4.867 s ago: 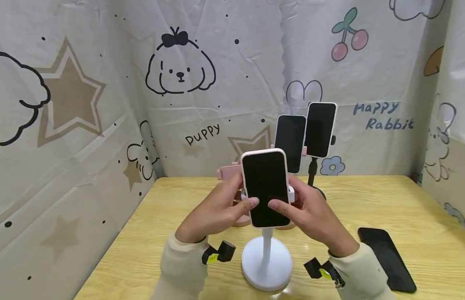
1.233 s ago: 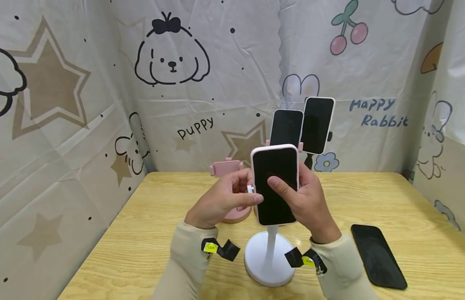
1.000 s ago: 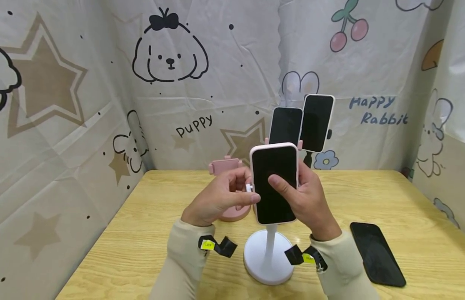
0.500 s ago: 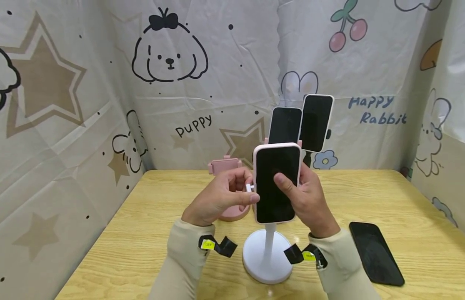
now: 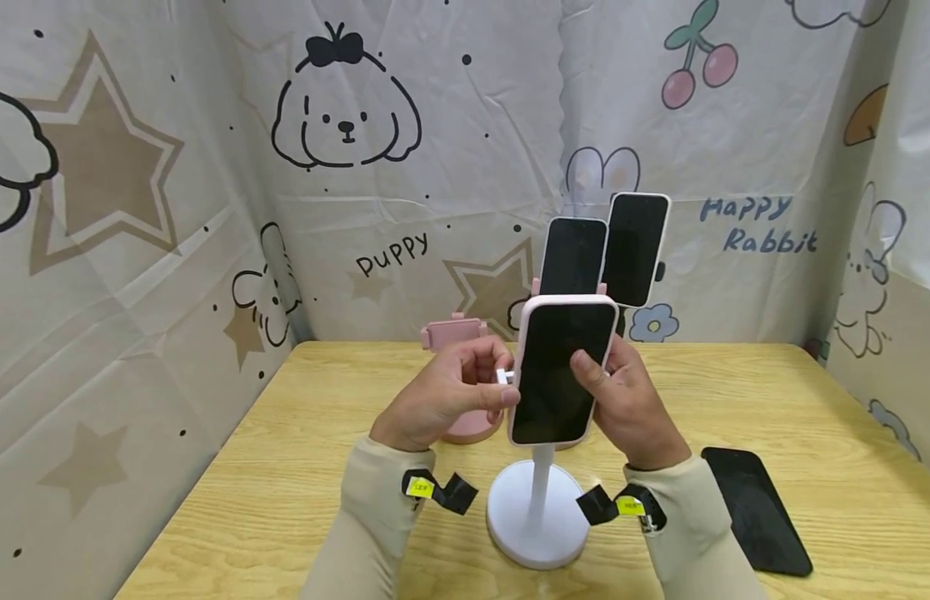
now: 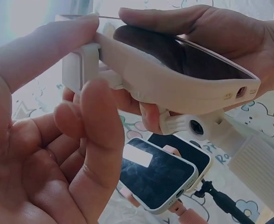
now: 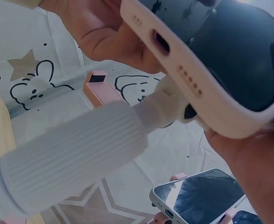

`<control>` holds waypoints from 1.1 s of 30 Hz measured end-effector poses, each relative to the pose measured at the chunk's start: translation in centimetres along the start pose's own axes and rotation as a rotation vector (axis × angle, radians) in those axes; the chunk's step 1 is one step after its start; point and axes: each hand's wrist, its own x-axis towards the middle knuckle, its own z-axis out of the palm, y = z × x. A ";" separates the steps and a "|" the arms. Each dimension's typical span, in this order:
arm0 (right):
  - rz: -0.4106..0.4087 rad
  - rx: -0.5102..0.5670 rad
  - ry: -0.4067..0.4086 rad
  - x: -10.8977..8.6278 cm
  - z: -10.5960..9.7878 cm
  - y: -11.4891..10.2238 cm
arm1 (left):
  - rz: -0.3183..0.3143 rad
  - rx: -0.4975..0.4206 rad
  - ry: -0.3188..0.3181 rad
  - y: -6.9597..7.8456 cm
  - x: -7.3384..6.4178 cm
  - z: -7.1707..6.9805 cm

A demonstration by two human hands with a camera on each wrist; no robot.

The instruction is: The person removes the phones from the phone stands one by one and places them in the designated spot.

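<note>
A phone in a pale pink case (image 5: 558,375) stands upright, slightly tilted, at the head of a white phone stand with a round base (image 5: 537,517). My right hand (image 5: 636,408) holds the phone from its right side, thumb on the dark screen and fingers behind. My left hand (image 5: 442,392) pinches the stand's white clamp arm (image 5: 502,377), which juts out from the phone's left edge. In the left wrist view the clamp's block (image 6: 80,67) lies between thumb and fingers, at the edge of the pink case (image 6: 169,88). The right wrist view shows the ribbed pole (image 7: 76,154) below.
Behind are a phone on a pink stand (image 5: 573,254) and another on a black stand (image 5: 637,250). A pink phone stand (image 5: 453,333) with no phone is at the back left. A dark phone (image 5: 757,512) lies on the wooden table (image 5: 247,467) at right.
Earlier both thumbs lay on the phone's screen; now my left hand pinches the clamp arm, which stands farther out from the phone's edge. The phone and right hand have shifted right, with the phone tilting.
</note>
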 end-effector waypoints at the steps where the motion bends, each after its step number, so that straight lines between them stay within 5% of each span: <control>1: -0.006 0.018 -0.010 0.0 -0.1 0.0 | 0.006 -0.005 -0.005 0.0 0.1 0.0; 6: -0.029 0.052 -0.022 0.2 -0.1 0.1 | 0.015 -0.017 -0.007 -0.1 0.0 -0.1; 17: -0.113 -0.064 0.128 0.6 1.2 0.4 | 0.053 0.018 0.035 0.1 -0.1 -0.2; 28: -0.151 -0.020 0.073 0.6 0.8 0.3 | 0.169 -0.019 -0.023 -1.0 0.5 0.2; 33: -0.167 -0.138 0.075 0.6 0.7 0.1 | 0.218 0.034 -0.033 -1.4 0.7 -0.2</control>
